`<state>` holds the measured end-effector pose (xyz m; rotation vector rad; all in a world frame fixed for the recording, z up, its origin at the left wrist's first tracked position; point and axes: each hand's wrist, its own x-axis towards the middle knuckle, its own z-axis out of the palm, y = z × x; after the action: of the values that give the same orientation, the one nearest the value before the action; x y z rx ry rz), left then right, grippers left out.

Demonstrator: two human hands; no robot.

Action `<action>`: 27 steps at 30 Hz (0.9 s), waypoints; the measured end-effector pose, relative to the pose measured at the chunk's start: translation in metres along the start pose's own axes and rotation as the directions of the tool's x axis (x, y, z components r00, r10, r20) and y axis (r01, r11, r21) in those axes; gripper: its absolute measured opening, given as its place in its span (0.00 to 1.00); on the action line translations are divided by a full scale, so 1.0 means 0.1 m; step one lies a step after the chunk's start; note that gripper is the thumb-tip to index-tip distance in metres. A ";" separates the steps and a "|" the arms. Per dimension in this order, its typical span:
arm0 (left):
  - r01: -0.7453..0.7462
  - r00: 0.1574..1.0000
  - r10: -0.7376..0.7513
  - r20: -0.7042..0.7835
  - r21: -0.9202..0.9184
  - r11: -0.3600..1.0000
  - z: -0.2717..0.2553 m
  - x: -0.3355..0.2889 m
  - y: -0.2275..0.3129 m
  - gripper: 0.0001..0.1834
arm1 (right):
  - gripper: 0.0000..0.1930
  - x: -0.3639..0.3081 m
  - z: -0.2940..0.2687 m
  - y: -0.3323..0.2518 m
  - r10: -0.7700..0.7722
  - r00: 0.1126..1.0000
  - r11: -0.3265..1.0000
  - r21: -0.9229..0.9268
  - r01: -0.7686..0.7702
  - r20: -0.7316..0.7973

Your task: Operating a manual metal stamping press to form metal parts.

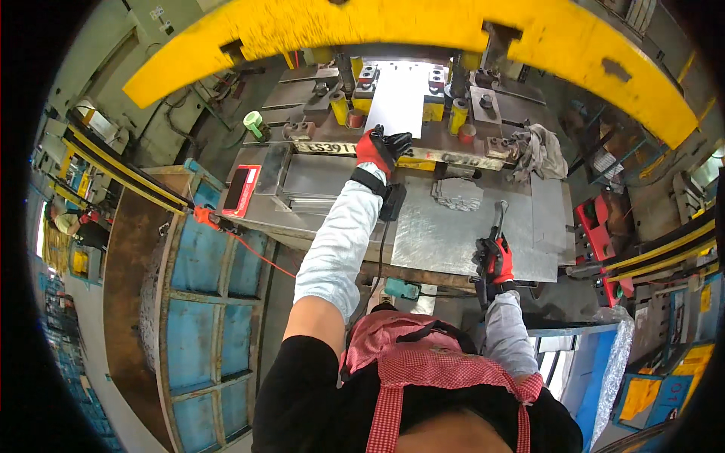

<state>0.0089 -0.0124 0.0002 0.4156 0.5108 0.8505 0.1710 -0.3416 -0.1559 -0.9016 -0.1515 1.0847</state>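
My left hand (384,151), in a red and black glove, is at the near edge of a bright, flat sheet (398,94), fingers closed on that edge. The sheet lies lengthwise in the press die (332,136). Lower down on the right, my gloved right hand (495,260) is closed around a long metal hand tool (501,215). One end of the tool points away from me above the metal plate on the table (430,234); its exact kind is unclear. Beyond it lies a pile of thin grey metal pieces (458,194).
A yellow press beam (393,26) arches across the far side. Left of my arm are stacked flat sheets (310,177) and a red-framed flat item (242,191). A grey rag (541,153) hangs at the die's right. A blue bin (192,332) stands left; red blocks (593,226) stand right.
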 end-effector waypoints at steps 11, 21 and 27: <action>-0.028 0.993 0.032 0.118 -0.030 0.999 -0.03 -0.02 -0.01 0.21 | 0.09 -0.01 0.03 -0.04 0.028 1.000 0.999 0.016 -0.028 0.013; -0.094 0.994 0.090 0.054 0.092 0.991 -0.02 0.04 0.00 0.25 | 0.10 -0.03 0.05 0.00 -0.050 0.996 0.995 -0.094 0.043 -0.067; 0.103 0.995 -0.103 0.012 -0.019 0.995 0.04 0.00 0.01 0.23 | 0.09 -0.07 0.08 0.01 -0.052 0.990 0.997 -0.071 0.043 -0.130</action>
<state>0.0108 -0.0128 0.0039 0.3728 0.5089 0.7532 0.1628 -0.3431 -0.1489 -1.0228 -0.1000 0.9769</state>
